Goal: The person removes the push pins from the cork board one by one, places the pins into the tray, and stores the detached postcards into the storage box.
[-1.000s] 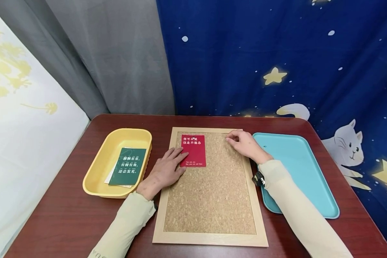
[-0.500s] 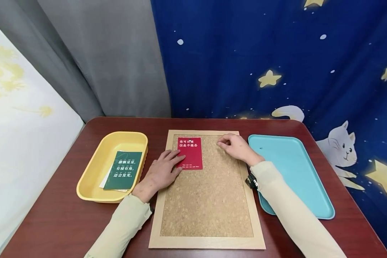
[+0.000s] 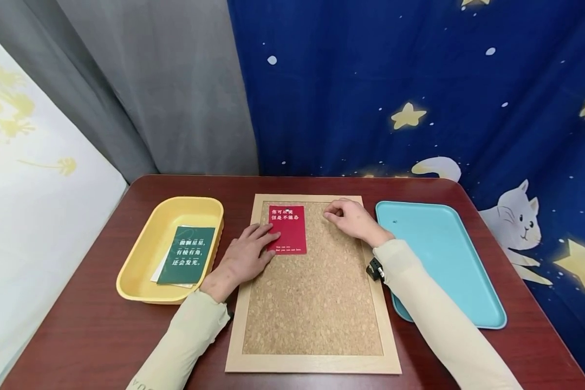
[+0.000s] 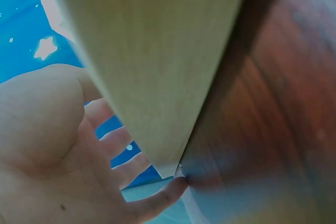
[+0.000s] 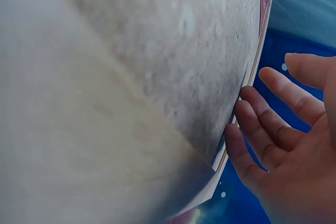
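Note:
A red card with white lettering lies on the upper left of the wood-framed cork board. Near the card's top edge sits a small pin. My left hand rests across the board's left frame, fingers spread, with fingertips on the card's left side. Over the upper right of the cork is my right hand, its fingers loosely bent. In the right wrist view the right thumb and index finger stand apart with nothing between them, and the other fingertips are right at the cork surface.
To the left stands a yellow basket holding a green card over paler ones. A blue tray lies to the right, with a small dark pin near its upper left. The brown table ends before a curtain.
My right hand has moved a little left over the cork, towards the red card. My left hand stays on the card. The head view has shifted slightly.

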Action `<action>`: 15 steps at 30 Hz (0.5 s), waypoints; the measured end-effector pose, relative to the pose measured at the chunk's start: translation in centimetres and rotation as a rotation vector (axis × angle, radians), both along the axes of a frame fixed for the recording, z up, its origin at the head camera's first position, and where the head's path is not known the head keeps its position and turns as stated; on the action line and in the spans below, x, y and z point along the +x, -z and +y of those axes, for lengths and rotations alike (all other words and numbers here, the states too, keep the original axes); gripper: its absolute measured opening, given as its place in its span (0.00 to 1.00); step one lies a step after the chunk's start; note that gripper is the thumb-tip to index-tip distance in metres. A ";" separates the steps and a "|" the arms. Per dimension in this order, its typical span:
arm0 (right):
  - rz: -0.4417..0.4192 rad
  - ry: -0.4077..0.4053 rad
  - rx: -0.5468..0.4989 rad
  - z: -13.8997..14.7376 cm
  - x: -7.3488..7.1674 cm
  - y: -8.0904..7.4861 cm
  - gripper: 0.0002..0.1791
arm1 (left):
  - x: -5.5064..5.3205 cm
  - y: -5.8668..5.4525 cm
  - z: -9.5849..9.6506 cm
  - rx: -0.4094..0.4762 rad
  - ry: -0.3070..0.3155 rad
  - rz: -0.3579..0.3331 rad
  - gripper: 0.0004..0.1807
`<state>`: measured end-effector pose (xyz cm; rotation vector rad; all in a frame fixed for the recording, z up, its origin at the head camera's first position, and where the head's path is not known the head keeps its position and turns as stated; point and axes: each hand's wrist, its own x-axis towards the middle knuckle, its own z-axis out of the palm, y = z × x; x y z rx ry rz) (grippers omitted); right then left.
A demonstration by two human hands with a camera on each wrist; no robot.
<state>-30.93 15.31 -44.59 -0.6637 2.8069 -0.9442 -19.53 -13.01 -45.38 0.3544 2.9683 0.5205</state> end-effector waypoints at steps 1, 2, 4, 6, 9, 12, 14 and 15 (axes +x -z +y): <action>0.004 -0.005 -0.001 -0.1 -0.1 0.0 0.12 | 0.0 0.0 0.0 -0.001 -0.002 -0.002 0.31; 0.003 -0.006 -0.005 -0.3 -0.1 0.1 0.12 | 0.0 0.1 -0.1 -0.001 -0.003 -0.002 0.31; 0.006 -0.010 -0.010 -0.5 -0.3 0.2 0.12 | 0.0 0.2 -0.1 -0.004 -0.002 -0.006 0.30; 0.009 -0.014 -0.012 -0.8 -0.5 0.3 0.11 | -0.1 0.2 -0.2 -0.008 -0.002 -0.010 0.30; 0.018 -0.022 -0.013 -1.3 -0.7 0.4 0.11 | -0.1 0.2 -0.2 -0.008 -0.001 -0.019 0.30; 0.031 -0.031 -0.029 -1.7 -0.8 0.4 0.11 | -0.1 0.2 -0.2 -0.004 -0.001 -0.024 0.30; 0.039 -0.036 -0.037 -2.0 -0.8 0.5 0.11 | 0.0 0.2 -0.3 -0.002 -0.001 -0.022 0.31; 0.041 -0.039 -0.041 -2.2 -0.8 0.5 0.11 | 0.0 0.3 -0.3 -0.004 0.000 -0.019 0.31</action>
